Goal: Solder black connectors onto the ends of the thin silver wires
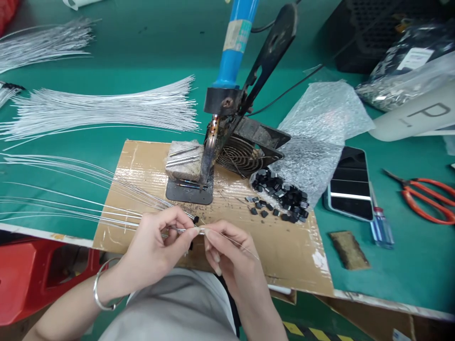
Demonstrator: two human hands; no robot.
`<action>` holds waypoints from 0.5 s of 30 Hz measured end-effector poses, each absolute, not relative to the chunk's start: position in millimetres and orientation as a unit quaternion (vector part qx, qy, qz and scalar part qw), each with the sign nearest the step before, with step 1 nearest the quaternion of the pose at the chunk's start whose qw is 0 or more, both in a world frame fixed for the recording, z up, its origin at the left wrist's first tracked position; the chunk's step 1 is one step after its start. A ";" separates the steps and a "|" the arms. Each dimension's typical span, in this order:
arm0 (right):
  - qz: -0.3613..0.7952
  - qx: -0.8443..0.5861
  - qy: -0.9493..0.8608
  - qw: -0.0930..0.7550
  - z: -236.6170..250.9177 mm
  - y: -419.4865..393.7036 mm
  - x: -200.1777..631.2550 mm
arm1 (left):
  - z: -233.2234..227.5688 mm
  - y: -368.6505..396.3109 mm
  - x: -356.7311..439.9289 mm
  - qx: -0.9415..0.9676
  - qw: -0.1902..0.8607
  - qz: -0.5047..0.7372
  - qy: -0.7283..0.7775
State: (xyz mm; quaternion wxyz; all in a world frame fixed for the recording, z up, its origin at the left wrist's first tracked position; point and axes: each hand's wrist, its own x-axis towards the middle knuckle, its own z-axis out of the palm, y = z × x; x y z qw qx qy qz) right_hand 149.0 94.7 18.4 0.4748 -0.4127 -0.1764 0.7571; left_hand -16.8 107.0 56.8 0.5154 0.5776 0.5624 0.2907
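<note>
My left hand pinches a thin white wire near its end, just above the front edge of a taped cardboard sheet. My right hand meets it fingertip to fingertip and pinches the same wire's tip, with a fine strand trailing to the right. A small black part sits at the left fingertips. Beyond the hands, a blue-handled soldering iron hangs in a black stand, tip down over a sponge block. A pile of small black parts lies to the right.
Bundles of white wires fan over the green table on the left. A small fan sits behind the iron. Bubble wrap, a phone, a screwdriver, orange scissors and a brown block lie right. A red stool stands below left.
</note>
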 end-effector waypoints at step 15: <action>0.732 -0.421 -0.137 0.517 17.9 89.4 137.5 | 44.2 98.5 -8.8 0.590 0.451 0.346 0.573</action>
